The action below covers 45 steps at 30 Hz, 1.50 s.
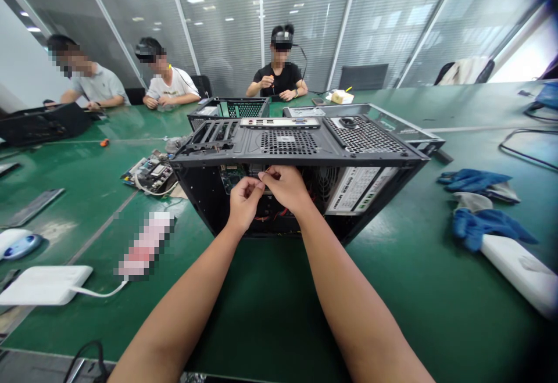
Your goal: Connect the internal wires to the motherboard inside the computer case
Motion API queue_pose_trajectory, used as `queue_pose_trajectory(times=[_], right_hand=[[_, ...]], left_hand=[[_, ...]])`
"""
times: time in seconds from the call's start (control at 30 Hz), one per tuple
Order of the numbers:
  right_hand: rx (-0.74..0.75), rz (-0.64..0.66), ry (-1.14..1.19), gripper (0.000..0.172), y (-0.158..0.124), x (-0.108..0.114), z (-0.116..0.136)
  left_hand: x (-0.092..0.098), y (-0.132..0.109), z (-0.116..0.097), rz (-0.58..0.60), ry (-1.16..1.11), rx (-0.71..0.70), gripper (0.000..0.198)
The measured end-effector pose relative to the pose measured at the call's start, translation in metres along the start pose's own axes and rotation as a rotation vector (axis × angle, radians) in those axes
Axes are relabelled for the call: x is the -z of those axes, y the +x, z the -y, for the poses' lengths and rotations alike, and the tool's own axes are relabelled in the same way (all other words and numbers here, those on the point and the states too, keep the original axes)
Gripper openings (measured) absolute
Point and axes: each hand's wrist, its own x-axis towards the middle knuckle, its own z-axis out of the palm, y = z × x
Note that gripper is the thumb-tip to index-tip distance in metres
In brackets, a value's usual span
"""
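Note:
A black computer case stands on the green table, its vented back panel facing up and its open side toward me. Both hands reach into that opening. My left hand has thumb and fingers pinched together. Against it, my right hand is closed too, its fingertips partly inside the case; what they hold, if anything, is too small to make out. Behind the hands are a circuit board and red and black wires. To their right sits a power supply with a white label.
Left on the green table lie a loose circuit board, a white power bank and a blurred-out device. Blue gloves and a white box-like object lie right. More cases stand behind; three people sit across.

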Motion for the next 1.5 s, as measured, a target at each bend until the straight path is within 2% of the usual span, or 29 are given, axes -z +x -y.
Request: queue_pose_trajectory(times=[0.1, 0.2, 0.3, 0.47, 0.53, 0.6, 0.73, 0.83, 0.9, 1.03, 1.17, 1.33, 1.5], right_hand=[[-0.002, 0.025, 0.022, 0.024, 0.000, 0.000, -0.002], [-0.032, 0.064, 0.107, 0.022, 0.001, 0.002, -0.004], [-0.062, 0.104, 0.185, 0.020, 0.001, 0.004, -0.004], [-0.139, 0.232, 0.357, 0.019, -0.002, 0.007, -0.002], [-0.163, 0.257, 0.387, 0.021, -0.003, 0.007, -0.002], [-0.148, 0.210, 0.359, 0.022, -0.002, 0.006, -0.003], [-0.061, 0.055, 0.161, 0.020, 0.001, 0.004, -0.005], [-0.035, 0.035, 0.051, 0.021, 0.003, 0.003, -0.006], [-0.028, 0.047, 0.063, 0.020, 0.002, 0.004, -0.005], [-0.075, 0.124, 0.198, 0.020, 0.000, 0.005, -0.002], [-0.159, 0.245, 0.379, 0.021, -0.003, 0.007, 0.000], [-0.128, 0.221, 0.434, 0.022, -0.003, 0.007, -0.001], [-0.044, 0.180, 0.319, 0.025, -0.001, 0.009, -0.004]], left_hand=[[-0.001, 0.000, -0.002, 0.006, -0.069, 0.068, 0.014], [-0.001, 0.000, -0.003, 0.057, -0.322, 0.303, 0.017], [0.001, 0.001, -0.005, 0.162, -0.560, 0.525, 0.021], [0.004, 0.000, -0.010, 0.331, -0.741, 0.650, 0.023], [0.004, -0.001, -0.011, 0.334, -0.722, 0.641, 0.023], [0.002, -0.001, -0.011, 0.281, -0.650, 0.585, 0.023], [-0.002, 0.000, -0.006, 0.128, -0.411, 0.379, 0.020], [-0.003, 0.000, -0.002, 0.077, -0.272, 0.254, 0.016], [-0.002, 0.001, -0.001, 0.091, -0.284, 0.272, 0.015], [0.000, 0.001, -0.007, 0.225, -0.557, 0.516, 0.018], [0.001, -0.001, -0.016, 0.309, -0.701, 0.635, 0.023], [0.000, 0.000, -0.016, 0.296, -0.677, 0.593, 0.021], [-0.001, 0.001, -0.009, 0.221, -0.497, 0.434, 0.016]])
